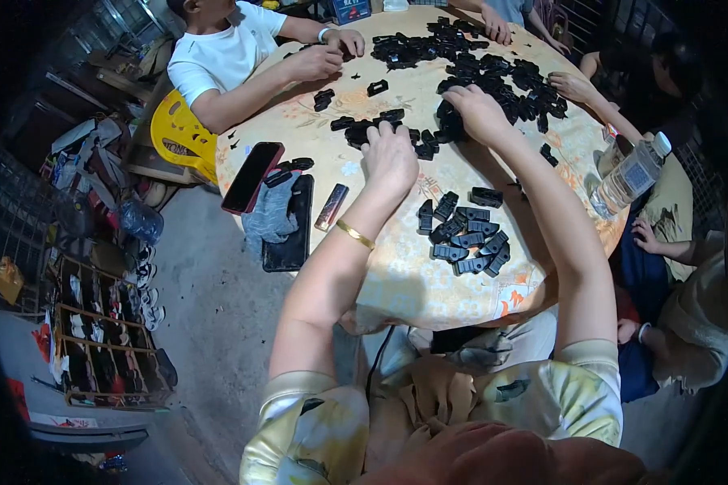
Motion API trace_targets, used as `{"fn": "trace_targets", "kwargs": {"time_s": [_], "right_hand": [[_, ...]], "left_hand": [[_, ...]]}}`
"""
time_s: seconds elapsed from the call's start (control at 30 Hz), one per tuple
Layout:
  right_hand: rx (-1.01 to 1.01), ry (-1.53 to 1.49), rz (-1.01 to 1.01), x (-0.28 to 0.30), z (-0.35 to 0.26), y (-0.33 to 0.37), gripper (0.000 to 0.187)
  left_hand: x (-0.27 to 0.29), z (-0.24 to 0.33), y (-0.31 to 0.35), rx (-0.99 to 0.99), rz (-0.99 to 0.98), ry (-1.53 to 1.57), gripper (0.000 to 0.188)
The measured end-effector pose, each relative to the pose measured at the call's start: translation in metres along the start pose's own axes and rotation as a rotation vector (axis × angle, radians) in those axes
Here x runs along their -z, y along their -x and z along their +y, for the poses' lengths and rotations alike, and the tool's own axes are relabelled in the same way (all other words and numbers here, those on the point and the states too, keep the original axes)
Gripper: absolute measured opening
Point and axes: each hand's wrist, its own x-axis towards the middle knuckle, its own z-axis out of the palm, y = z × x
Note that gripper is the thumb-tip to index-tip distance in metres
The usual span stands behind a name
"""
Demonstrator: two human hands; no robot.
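A cluster of black plastic pieces lies at the middle of the desk, with the left hand over it, fingers curled; whether it grips one is hidden. The right hand reaches to the edge of a large black heap, fingers bent down, its hold likewise impossible to tell. The step looks like handling pieces from the pile; the next move seems to call for a light fingertip pinch on a single piece. A smaller group sits nearer the body. Patterned cloth covers the desk, bearing a phone and a clear bottle. Around it are other people, a yellow chair and a shoe rack on the grey floor.
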Motion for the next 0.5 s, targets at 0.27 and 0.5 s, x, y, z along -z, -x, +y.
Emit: {"fn": "trace_targets", "kwargs": {"time_s": [0.27, 0.5], "right_hand": [[-0.039, 0.125, -0.211, -0.037, 0.017, -0.032, 0.022], [0.155, -0.151, 0.258, -0.001, 0.018, 0.009, 0.011]], "left_hand": [[-0.010, -0.013, -0.007, -0.187, -0.251, -0.243, 0.018], [-0.015, -0.021, -0.020, 0.186, -0.191, 0.870, 0.034]]}}
